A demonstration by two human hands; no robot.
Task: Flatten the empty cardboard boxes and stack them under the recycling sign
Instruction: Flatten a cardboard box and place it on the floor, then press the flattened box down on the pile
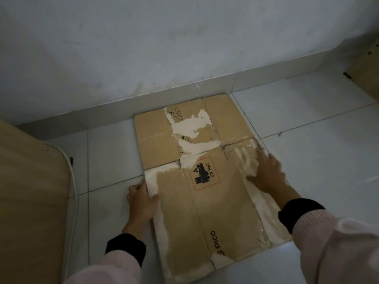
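A flattened brown cardboard box (pixel 217 201) lies on the pale tiled floor, printed with a battery warning label, "UN 3481" and "PICO", with torn white patches. A second flat box (pixel 158 136) lies under its far end, against the skirting. My left hand (pixel 141 199) grips the near box's left edge, thumb on top. My right hand (pixel 266 173) rests flat on the box's right side, fingers spread. No recycling sign is in view.
A light wooden furniture panel (pixel 30 201) with a white cable (pixel 74 201) along it stands at the left. The grey-white wall (pixel 164 48) and skirting (pixel 205 93) run behind the boxes. Another wooden piece (pixel 367 64) sits at the far right. Bare tiles (pixel 317 119) lie to the right.
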